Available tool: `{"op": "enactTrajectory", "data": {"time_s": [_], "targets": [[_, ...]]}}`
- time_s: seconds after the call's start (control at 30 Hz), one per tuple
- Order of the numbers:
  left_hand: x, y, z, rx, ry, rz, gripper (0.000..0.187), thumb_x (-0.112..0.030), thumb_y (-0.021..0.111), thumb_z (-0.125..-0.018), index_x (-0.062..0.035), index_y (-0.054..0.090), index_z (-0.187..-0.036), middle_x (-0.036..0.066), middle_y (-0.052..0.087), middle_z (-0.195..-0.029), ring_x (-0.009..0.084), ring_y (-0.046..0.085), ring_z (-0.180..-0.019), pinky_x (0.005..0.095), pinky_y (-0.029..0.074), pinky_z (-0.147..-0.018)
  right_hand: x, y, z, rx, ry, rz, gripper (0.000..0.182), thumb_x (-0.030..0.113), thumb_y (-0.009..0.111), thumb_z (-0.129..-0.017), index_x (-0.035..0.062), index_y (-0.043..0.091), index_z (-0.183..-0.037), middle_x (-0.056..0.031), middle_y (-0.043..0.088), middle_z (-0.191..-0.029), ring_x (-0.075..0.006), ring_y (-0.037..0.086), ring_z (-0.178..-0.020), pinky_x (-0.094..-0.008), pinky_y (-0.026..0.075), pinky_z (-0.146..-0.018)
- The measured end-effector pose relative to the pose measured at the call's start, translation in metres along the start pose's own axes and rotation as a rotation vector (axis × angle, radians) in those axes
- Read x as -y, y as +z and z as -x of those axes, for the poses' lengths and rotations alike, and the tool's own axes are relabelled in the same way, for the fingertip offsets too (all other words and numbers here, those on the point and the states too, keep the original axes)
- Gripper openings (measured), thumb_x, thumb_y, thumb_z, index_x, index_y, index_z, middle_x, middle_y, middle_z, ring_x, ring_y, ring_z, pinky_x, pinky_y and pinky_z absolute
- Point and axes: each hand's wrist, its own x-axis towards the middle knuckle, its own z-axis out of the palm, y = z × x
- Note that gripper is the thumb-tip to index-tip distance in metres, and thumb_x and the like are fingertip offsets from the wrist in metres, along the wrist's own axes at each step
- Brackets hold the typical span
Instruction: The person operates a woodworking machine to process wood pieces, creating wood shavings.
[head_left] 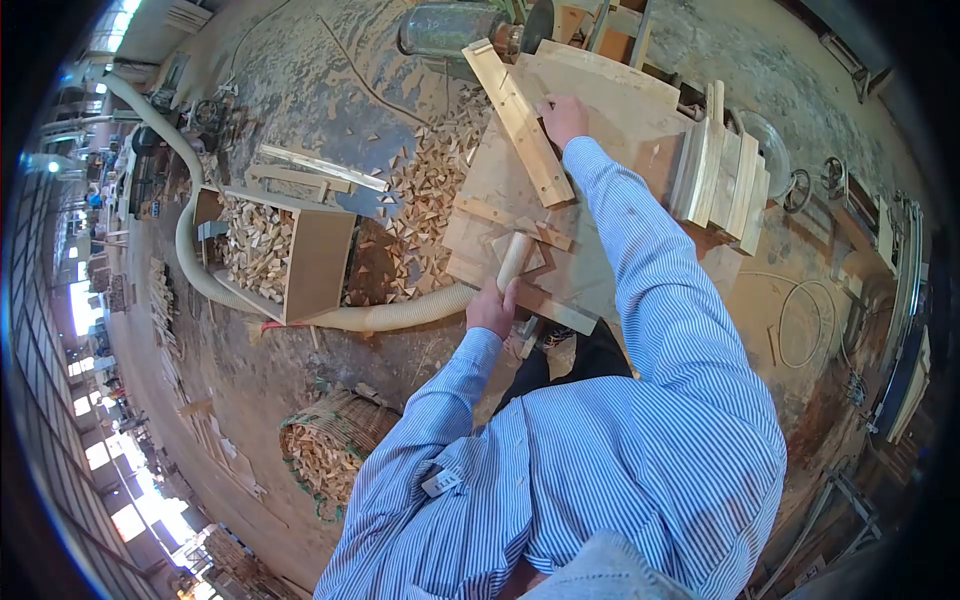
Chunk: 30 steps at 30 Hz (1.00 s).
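My left hand (pixel 491 309) is closed round the lower end of a pale wooden cylinder (pixel 515 258), which lies over small wood pieces near the front edge of the worktable (pixel 590 250). My right hand (pixel 566 118) rests farther back on the table, fingers curled, just right of a long wooden board (pixel 520 125) lying at a slant. Whether its fingertips grip anything is hidden. Flat wooden strips (pixel 540 304) lie along the table's front edge, below the cylinder.
Triangular offcuts (pixel 430 190) are heaped left of the table. A wooden box (pixel 320 262) of offcuts, a thick hose (pixel 400 314) and a basket (pixel 350 420) stand on the left. Stacked curved boards (pixel 722 175) sit at the table's right. A motor (pixel 455 28) is behind.
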Motion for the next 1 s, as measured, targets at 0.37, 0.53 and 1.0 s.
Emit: {"op": "enactTrajectory", "data": {"time_s": [0.37,0.53,1.0], "targets": [[0.013,-0.003,0.016,0.064,-0.044,0.027,0.057,-0.057,0.050,-0.102,-0.0006,0.054,-0.099,0.026,0.068,-0.082,0.0475,0.068,-0.082,0.0559,0.052,-0.074,0.011,0.028,-0.031,0.014,-0.018,-0.030,0.029,0.032,0.069,-0.092,0.0098,0.080,-0.106,-0.0227,0.072,-0.109,-0.0398,0.067,-0.102,-0.0485,0.052,-0.095],[0.007,-0.004,0.010,0.063,-0.052,0.024,0.057,-0.057,0.050,-0.102,-0.0003,0.054,-0.097,0.027,0.068,-0.084,0.0473,0.068,-0.083,0.0559,0.052,-0.074,0.009,0.031,-0.039,0.001,-0.024,0.000,0.028,0.032,0.068,-0.093,0.0099,0.080,-0.105,-0.0221,0.072,-0.107,-0.0394,0.067,-0.102,-0.0485,0.052,-0.093],[-0.023,0.006,-0.040,0.040,-0.035,0.031,0.058,-0.054,0.049,-0.103,0.0026,0.058,-0.107,0.028,0.067,-0.080,0.0496,0.066,-0.082,0.0571,0.051,-0.074,-0.009,0.023,-0.097,-0.051,-0.060,-0.005,0.030,0.032,0.069,-0.091,0.0086,0.079,-0.107,-0.0198,0.074,-0.106,-0.0390,0.069,-0.100,-0.0472,0.053,-0.091]]}}
